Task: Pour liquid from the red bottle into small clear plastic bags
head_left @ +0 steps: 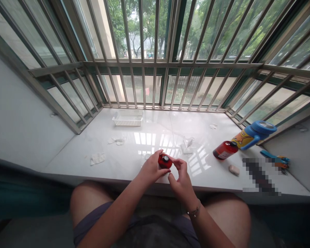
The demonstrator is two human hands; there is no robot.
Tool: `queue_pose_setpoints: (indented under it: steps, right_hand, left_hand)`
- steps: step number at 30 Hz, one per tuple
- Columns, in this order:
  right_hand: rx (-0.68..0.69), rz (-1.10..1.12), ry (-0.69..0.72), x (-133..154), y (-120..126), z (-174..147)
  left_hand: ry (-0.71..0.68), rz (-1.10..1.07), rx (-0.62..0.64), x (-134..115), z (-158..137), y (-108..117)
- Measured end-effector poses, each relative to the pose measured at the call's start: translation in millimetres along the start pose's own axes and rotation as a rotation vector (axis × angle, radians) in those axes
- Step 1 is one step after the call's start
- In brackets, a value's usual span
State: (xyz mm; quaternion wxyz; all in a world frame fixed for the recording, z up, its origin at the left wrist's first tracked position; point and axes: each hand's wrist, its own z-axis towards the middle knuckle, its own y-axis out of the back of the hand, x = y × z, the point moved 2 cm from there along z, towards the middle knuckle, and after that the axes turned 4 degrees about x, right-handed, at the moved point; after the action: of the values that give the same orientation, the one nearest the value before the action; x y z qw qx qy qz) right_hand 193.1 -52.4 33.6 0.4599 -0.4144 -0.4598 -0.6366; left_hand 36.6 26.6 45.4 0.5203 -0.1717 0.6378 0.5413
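The held bottle is red; the flask blue and patterned yellow; the basket white.

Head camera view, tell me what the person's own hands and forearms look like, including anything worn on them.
The left hand and right hand are both gloveless. No sleeve shows on the left forearm or right forearm. A thin bracelet circles the right wrist, its details too small to make out.

Saw a white basket near the window bars, crumpled scraps on the surface, a blue-lidded yellow jug at right.
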Motion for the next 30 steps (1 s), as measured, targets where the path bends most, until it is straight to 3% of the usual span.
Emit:
queue_pose_setpoints:
  steps: [8,12,19,22,25,30]
  right_hand:
    - [0.002,-0.07,0.026,1.8,5.8,-4.5]
    - [-0.076,-0.193,0.05,-5.3,10.0,5.7]
    - [0.034,-0.085,-0.009,-18.6,-8.6,34.8]
    - [-0.001,-0.096,0.014,-24.6,-4.1,31.5]
    - [-0.068,-0.121,0.021,-31.5,13.4,22.9]
    - [-0.23,-0.184,-0.014,-43.9,58.0,18.1]
  left_hand:
    - [0.046,0.047,-0.031,-0.6,-5.0,-3.9]
    - [0.06,0.055,-0.061,3.2,-6.1,-9.2]
    - [-0.104,0.038,0.055,10.8,-20.7,-12.2]
    - [-0.163,0.094,0.014,15.1,-37.2,-0.2]
    - [-0.178,0.167,-0.107,24.3,-53.8,20.2]
    - [-0.035,0.307,-0.405,61.8,-59.6,74.7]
